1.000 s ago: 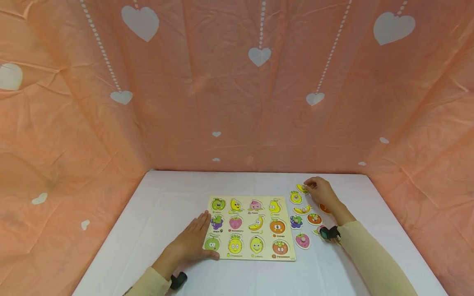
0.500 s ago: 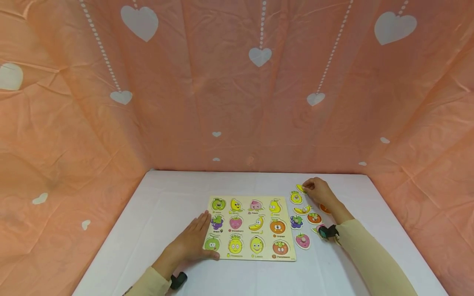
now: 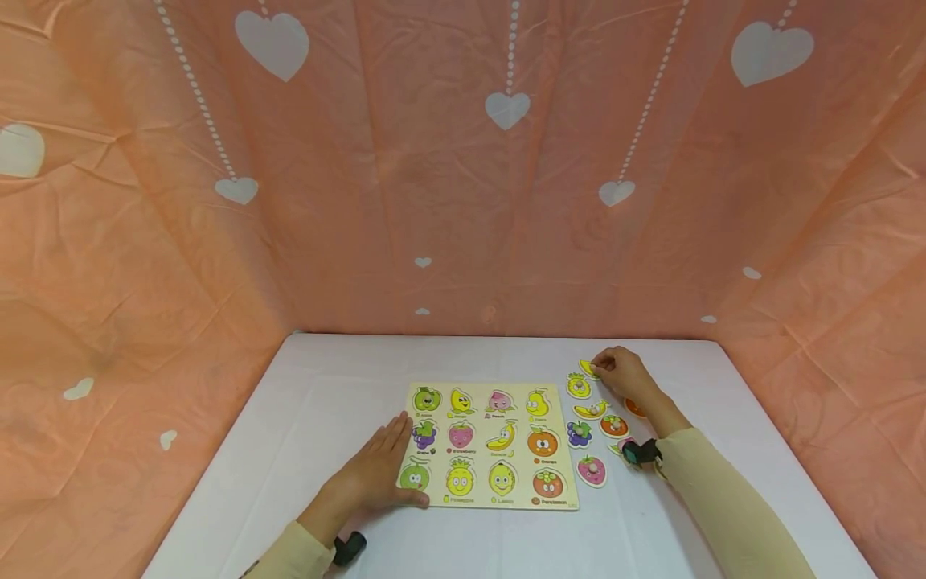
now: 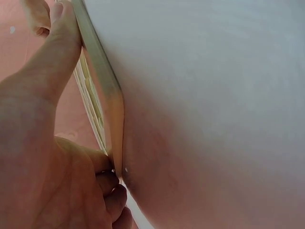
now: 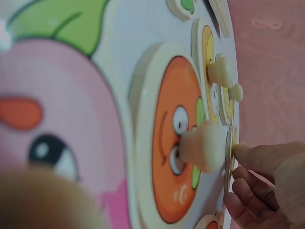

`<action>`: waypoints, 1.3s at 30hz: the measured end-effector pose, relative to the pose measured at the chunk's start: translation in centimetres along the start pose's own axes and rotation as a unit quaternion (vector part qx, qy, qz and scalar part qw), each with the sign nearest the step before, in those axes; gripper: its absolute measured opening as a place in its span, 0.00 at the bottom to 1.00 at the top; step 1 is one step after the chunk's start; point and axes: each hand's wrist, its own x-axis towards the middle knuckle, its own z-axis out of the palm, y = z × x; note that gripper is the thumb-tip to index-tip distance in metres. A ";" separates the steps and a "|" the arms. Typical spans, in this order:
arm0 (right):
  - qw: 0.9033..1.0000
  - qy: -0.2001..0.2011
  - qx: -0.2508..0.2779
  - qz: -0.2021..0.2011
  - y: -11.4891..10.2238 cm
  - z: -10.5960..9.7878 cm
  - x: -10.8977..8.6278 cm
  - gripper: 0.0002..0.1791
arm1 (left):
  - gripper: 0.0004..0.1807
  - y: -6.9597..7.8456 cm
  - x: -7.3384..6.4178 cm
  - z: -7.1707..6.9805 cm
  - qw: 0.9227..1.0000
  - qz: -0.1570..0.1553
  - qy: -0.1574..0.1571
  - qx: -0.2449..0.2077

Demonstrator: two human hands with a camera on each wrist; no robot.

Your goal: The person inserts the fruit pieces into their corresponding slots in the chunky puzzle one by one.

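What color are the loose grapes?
The loose grapes are purple, best seen in the head view.

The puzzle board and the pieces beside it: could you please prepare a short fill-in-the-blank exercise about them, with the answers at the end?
1. In the head view, the left hand touches the puzzle board at its lower ____ corner.
2. Between the pear picture and the persimmon picture is the ____ picture.
3. Among the loose pieces, the one lowest in the head view shows a ____.
4. The right hand touches a piece coloured ____.

Missing words: left; orange; strawberry; yellow.
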 end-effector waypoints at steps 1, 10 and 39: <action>1.000 0.000 0.000 0.000 0.0 0.0 0.0 0.12 | 0.74 0.0 0.0 0.0 1.000 0.000 0.000 0.000; 1.000 0.001 0.000 -0.005 -0.4 -0.5 -0.2 0.11 | 0.74 -0.1 0.1 0.1 1.000 -0.001 0.000 -0.004; 0.998 0.016 0.016 -0.056 -3.9 0.9 -1.3 0.11 | 0.74 -0.1 0.1 0.1 1.000 0.001 0.001 -0.003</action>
